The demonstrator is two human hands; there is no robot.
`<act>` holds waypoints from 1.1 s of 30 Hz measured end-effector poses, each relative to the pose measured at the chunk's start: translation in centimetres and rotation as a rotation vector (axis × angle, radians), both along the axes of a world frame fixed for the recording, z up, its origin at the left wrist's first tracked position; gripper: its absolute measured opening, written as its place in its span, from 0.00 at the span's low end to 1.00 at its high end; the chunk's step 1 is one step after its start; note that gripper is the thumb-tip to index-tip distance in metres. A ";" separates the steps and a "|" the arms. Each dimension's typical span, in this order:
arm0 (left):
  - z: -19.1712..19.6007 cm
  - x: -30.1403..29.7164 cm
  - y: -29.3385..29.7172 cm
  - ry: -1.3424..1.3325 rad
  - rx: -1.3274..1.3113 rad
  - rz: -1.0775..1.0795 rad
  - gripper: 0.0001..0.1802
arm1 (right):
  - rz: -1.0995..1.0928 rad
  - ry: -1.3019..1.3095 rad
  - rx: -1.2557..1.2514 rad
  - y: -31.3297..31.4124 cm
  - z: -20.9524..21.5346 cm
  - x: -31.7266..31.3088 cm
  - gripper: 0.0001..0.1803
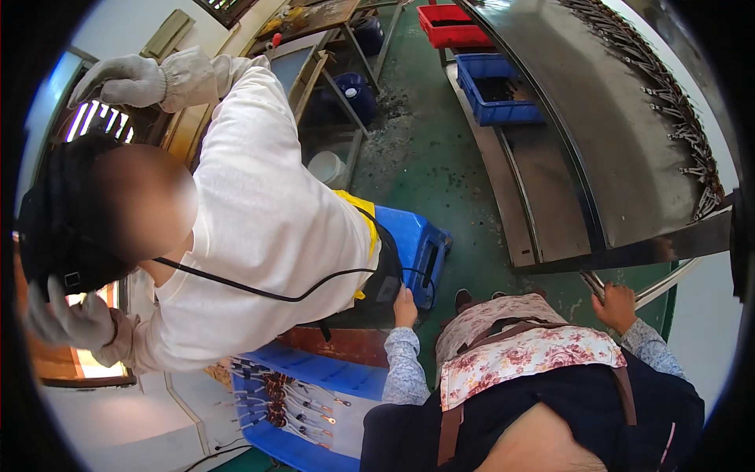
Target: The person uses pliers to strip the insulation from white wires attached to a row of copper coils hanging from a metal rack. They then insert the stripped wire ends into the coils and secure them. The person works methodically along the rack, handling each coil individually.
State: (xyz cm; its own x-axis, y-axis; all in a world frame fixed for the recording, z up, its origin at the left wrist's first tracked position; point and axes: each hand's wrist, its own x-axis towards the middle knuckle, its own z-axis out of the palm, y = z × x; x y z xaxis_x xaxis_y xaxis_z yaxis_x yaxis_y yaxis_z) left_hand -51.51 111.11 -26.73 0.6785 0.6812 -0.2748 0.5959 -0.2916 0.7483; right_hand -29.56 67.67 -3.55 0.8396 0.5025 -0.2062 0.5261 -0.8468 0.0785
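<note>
And here's the co-worker (271, 197) filling the left side in a white shirt, arms up, one grey glove (135, 82) lifted above the head, the other close beside the black headgear (39, 204)! Over on the right stretches the steel worktop (582, 134), a long row of metal-tipped cables (668, 98) along its far side. Down low, a blue tray (314, 370) carries more cables with lugs. The wearer's floral apron (543, 354) comes next, then the blue plastic stool (401, 228) behind the co-worker, and two crates by the worktop, one blue (511, 116), one red (464, 37). Now the black pouch (385, 271), at the co-worker's lower back, a black cord crossing the shirt towards it. The metal rail (664, 285) sits under the worktop's near end, and the right hand (616, 308) has its fingers wrapped round it! The left hand (405, 308) is at the pouch's edge, fingers partly bent; whether they grip, I can't tell.
</note>
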 end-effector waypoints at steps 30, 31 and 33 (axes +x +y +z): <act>3.2 -2.1 2.1 -0.090 -0.071 -0.273 0.16 | 0.662 0.034 0.542 22.5 10.6 -0.7 0.17; 5.0 -2.0 2.2 -0.119 -0.034 -0.283 0.17 | 0.655 -0.073 0.530 24.5 11.7 0.0 0.17; 6.0 -2.3 2.5 -0.175 -0.054 -0.313 0.16 | 0.655 -0.247 0.618 27.6 15.4 1.5 0.17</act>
